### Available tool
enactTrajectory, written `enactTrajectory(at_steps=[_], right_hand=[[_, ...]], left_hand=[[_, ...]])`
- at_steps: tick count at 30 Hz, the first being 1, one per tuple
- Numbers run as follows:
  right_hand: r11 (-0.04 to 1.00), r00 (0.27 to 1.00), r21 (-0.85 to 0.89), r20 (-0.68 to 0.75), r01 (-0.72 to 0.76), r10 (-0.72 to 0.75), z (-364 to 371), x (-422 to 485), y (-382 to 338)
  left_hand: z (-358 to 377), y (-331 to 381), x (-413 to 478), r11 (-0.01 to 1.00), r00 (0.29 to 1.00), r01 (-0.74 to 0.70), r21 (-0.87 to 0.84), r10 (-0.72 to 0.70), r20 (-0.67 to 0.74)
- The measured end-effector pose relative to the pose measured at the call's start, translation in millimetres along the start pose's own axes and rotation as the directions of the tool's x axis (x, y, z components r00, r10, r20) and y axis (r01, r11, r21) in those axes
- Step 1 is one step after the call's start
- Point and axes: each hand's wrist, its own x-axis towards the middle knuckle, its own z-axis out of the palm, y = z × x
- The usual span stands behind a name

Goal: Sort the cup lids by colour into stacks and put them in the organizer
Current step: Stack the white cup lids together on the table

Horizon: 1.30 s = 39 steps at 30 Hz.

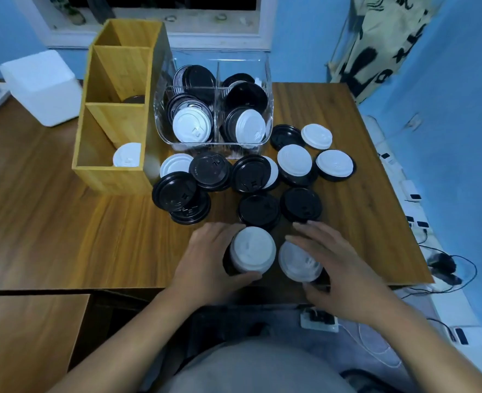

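My left hand (205, 259) grips a short stack with a white lid (252, 249) on top and black lids under it, near the table's front edge. My right hand (339, 265) curls round a second white lid (297, 260) just to the right. Several loose black lids (174, 191) and white lids (294, 160) lie scattered across the middle of the table. The wooden organizer (112, 89) stands at the back left; its near compartment holds a white lid (127, 158), its middle one a dark lid.
A clear plastic bin (268, 80) with mixed black and white lids stands right of the organizer. A white box (41, 86) sits at far left. The wooden table (64, 222) ends close to my body. Cables and power strips lie on the floor at right.
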Motion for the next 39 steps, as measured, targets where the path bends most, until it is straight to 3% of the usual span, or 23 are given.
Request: enactTrajectory(at_steps=[3, 6, 8, 10, 12, 14, 17, 22, 26, 30, 39], right_hand=[[0.999, 0.996, -0.039, 0.088, -0.007, 0.010, -5, 9, 10], [0.964, 0.994, -0.243, 0.010, -0.107, 0.113, -1, 14, 10], [0.838, 0.957, -0.462, -0.124, -0.289, 0.262, 3, 18, 0], [0.729, 0.904, -0.535, -0.228, -0.426, 0.361, 9, 21, -11], [0.806, 0.914, -0.432, -0.225, -0.404, 0.338, 8, 17, -17], [0.944, 0.967, -0.217, -0.120, -0.247, 0.225, 2, 10, -13], [0.993, 0.992, -0.058, 0.069, -0.105, 0.109, -7, 7, -3], [0.984, 0.987, -0.085, 0.026, -0.157, 0.160, -11, 15, 0], [0.964, 0.958, -0.055, -0.146, -0.259, 0.249, -14, 18, -17], [0.974, 0.941, 0.007, -0.257, -0.226, 0.221, -8, 31, -49], [0.961, 0.964, -0.111, -0.103, -0.255, 0.244, 19, 63, -82]], left_hand=[[1, -3, 0, 1.000, 1.000, -0.025, -0.001, 0.025, -0.005], [2, -4, 1, 0.999, 0.999, -0.045, 0.000, 0.045, -0.012], [2, -4, 1, 0.998, 0.998, -0.057, 0.010, 0.057, -0.015], [3, -5, 0, 0.998, 0.998, -0.065, 0.016, 0.065, -0.020], [3, -5, 0, 0.997, 0.997, -0.074, 0.011, 0.075, -0.028], [3, -4, -1, 0.996, 0.996, -0.084, 0.011, 0.085, -0.037], [3, -5, -1, 0.996, 0.996, -0.085, 0.014, 0.086, -0.037], [3, -5, -1, 0.996, 0.995, -0.087, 0.007, 0.087, -0.041], [4, -5, -1, 0.997, 0.996, -0.081, 0.009, 0.081, -0.047], [4, -4, 0, 0.996, 0.995, -0.085, 0.007, 0.085, -0.049], [8, -7, 0, 0.996, 0.994, -0.085, -0.014, 0.084, -0.069]])
